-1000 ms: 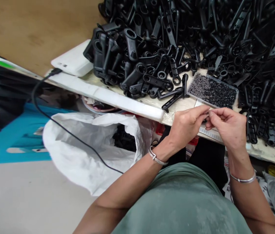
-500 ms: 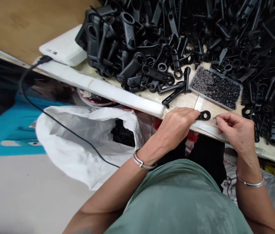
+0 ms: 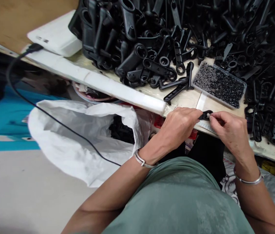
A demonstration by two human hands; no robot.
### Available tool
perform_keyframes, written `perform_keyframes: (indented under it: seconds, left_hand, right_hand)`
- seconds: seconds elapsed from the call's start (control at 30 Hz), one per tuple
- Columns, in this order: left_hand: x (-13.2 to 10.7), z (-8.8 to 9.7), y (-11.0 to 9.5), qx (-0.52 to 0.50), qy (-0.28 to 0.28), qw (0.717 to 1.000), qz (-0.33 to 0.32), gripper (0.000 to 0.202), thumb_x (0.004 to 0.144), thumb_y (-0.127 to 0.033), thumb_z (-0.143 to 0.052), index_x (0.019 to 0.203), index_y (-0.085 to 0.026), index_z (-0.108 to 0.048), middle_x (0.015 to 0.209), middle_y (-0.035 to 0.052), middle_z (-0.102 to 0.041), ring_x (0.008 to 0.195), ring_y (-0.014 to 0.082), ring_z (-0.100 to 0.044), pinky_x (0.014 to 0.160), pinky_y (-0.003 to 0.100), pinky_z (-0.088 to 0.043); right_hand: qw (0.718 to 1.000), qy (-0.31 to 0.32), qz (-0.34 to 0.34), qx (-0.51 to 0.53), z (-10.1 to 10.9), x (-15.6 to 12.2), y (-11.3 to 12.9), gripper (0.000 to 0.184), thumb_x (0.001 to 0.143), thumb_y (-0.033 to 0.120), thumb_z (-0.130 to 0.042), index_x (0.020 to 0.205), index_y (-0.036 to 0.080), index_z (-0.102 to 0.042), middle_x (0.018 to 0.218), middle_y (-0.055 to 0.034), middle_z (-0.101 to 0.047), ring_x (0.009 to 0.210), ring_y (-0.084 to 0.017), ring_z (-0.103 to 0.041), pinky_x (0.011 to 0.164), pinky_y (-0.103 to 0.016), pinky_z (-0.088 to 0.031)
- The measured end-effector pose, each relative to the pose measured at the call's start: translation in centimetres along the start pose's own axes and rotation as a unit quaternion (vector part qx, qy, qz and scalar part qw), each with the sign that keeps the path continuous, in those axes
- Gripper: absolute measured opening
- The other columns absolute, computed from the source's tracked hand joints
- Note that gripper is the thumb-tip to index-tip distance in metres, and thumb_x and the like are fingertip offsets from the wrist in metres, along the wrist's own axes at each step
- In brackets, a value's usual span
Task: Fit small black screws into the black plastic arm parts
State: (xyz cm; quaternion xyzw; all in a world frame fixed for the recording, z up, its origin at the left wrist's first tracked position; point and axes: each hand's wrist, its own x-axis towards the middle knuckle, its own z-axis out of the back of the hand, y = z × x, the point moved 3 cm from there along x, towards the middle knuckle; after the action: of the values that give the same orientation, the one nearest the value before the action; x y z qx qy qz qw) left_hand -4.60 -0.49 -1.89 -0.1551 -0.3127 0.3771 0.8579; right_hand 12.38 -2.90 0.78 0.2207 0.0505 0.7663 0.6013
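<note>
My left hand is closed on a black plastic part with a ring-shaped end, holding it at the edge of the worktable. Most of that part is hidden under my fingers. The thumb and forefinger of my right hand are pinched together right at the ring end. Whatever sits between those fingertips is too small and too covered to make out. Just beyond both hands lies a clear plastic box filled with tiny grey and black pieces.
Black plastic handles are heaped across the back of the table, with more at the right. A white device with a black cable stands at the left. Below the table edge hangs an open white sack with black parts inside.
My right hand has moved left, bringing its pinched fingertips from beside the ring end onto it. The left hand keeps its hold on the part. The view has shifted slightly.
</note>
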Motion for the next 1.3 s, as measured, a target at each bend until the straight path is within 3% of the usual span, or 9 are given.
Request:
perform_keyframes:
  seconds: [0.23, 0.53, 0.6, 0.73, 0.83, 1.07, 1.3]
  left_hand:
    - [-0.1, -0.1, 0.1, -0.015, -0.017, 1.000, -0.014, 0.011, 0.092, -0.013, -0.055, 0.091, -0.016, -0.066, 0.085, 0.0047, -0.074, 0.081, 0.0177, -0.071, 0.074, 0.028, -0.055]
    - [-0.3, -0.5, 0.3, -0.043, -0.011, 0.999, -0.009, 0.017, 0.093, -0.009, -0.051, 0.096, -0.014, -0.067, 0.092, 0.0074, -0.074, 0.085, 0.0185, -0.070, 0.076, 0.030, -0.055]
    - [-0.3, -0.6, 0.4, -0.045, -0.016, 0.999, -0.006, 0.018, 0.093, -0.009, -0.051, 0.096, -0.015, -0.067, 0.091, 0.0068, -0.074, 0.085, 0.0180, -0.070, 0.076, 0.029, -0.055]
    - [-0.3, -0.6, 0.4, -0.039, -0.030, 0.999, -0.012, 0.014, 0.093, -0.011, -0.053, 0.095, -0.016, -0.066, 0.089, 0.0054, -0.074, 0.083, 0.0172, -0.069, 0.074, 0.028, -0.054]
    - [-0.4, -0.6, 0.3, -0.032, -0.034, 0.999, -0.018, 0.011, 0.093, -0.013, -0.055, 0.095, -0.016, -0.065, 0.088, 0.0046, -0.074, 0.083, 0.0172, -0.070, 0.074, 0.027, -0.054]
    - [-0.6, -0.9, 0.3, -0.049, -0.046, 0.998, -0.017, 0.013, 0.094, -0.011, -0.052, 0.097, -0.016, -0.064, 0.094, 0.0055, -0.074, 0.086, 0.0168, -0.069, 0.077, 0.027, -0.054]
    - [-0.6, -0.9, 0.4, -0.075, -0.044, 0.996, -0.017, 0.014, 0.095, -0.011, -0.051, 0.094, -0.015, -0.065, 0.093, 0.0061, -0.074, 0.086, 0.0166, -0.068, 0.079, 0.028, -0.055]
  right_hand:
    - [0.992, 0.049, 0.060, -0.097, -0.3, 0.3, 0.7, 0.018, 0.094, 0.020, -0.052, 0.089, 0.015, -0.069, 0.084, -0.0090, -0.073, 0.076, -0.022, -0.069, 0.069, -0.033, -0.048]
    - [0.972, 0.099, 0.088, -0.195, -0.4, 0.1, 2.3, 0.024, 0.097, 0.017, -0.045, 0.085, 0.014, -0.066, 0.079, -0.0108, -0.068, 0.067, -0.021, -0.064, 0.058, -0.033, -0.042]
    - [0.973, 0.105, 0.086, -0.185, -0.4, -0.1, 2.3, 0.026, 0.098, 0.017, -0.043, 0.087, 0.014, -0.066, 0.082, -0.0116, -0.069, 0.068, -0.021, -0.065, 0.059, -0.033, -0.043]
    - [0.994, 0.071, 0.046, -0.069, -0.1, -0.2, 1.6, 0.023, 0.098, 0.023, -0.047, 0.098, 0.015, -0.069, 0.092, -0.0108, -0.073, 0.080, -0.021, -0.069, 0.072, -0.033, -0.050]
    - [0.999, 0.044, 0.007, -0.024, -0.1, 0.0, 1.2, 0.019, 0.095, 0.022, -0.052, 0.094, 0.017, -0.070, 0.086, -0.0077, -0.075, 0.076, -0.020, -0.069, 0.072, -0.032, -0.051]
    - [0.995, 0.041, -0.010, -0.091, -0.2, 0.3, 1.7, 0.020, 0.092, 0.020, -0.052, 0.082, 0.017, -0.069, 0.071, -0.0066, -0.070, 0.065, -0.020, -0.066, 0.062, -0.030, -0.043]
    - [0.967, 0.129, 0.021, -0.218, -0.5, 0.8, 3.1, 0.023, 0.094, 0.016, -0.046, 0.078, 0.016, -0.062, 0.066, -0.0095, -0.066, 0.056, -0.020, -0.059, 0.053, -0.033, -0.032]
